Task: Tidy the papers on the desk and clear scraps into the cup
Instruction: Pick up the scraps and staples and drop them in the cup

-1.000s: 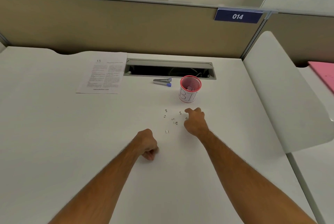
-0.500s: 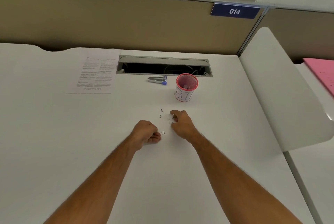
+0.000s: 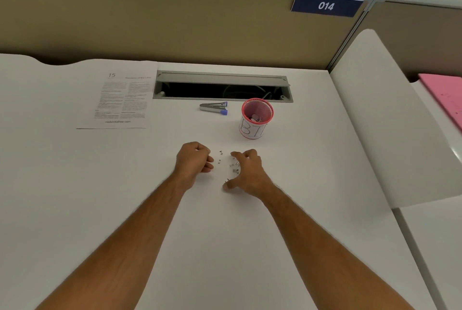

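Scraps [image 3: 231, 165] between hands — cup [image 3: 256, 119] beyond

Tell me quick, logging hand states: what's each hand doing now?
Left hand: fingers curled, whether it holds anything cannot be told.
Right hand: open, fingers and thumb cupped around the small silvery metal scraps.

On your desk [image 3: 100, 197]: one cup [image 3: 255, 119], one staple remover [image 3: 214, 107] just left of it, one printed sheet [image 3: 120, 95] farther left. Roughly seven small metal scraps [image 3: 233, 165] lie in front of the cup; too tiny for an exact count. Two hands.
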Motion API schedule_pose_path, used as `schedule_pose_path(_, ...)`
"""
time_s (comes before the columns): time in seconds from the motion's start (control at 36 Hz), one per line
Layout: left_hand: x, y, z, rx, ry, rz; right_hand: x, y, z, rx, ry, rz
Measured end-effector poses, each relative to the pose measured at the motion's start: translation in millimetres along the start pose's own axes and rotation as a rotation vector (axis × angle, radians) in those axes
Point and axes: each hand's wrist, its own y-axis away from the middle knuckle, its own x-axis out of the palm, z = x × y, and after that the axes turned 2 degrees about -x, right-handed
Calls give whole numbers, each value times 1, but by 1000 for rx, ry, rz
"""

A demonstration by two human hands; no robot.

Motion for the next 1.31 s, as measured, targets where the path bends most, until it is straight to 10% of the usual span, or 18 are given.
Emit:
schedule_pose_path(0.83,-13,7,1,41,-71,1,-12,-25,27,-133,386,-77)
schedule_pose_path(1.31,-17,5,-12,64,-48,47,-108,-25,47,-83,-254,-403)
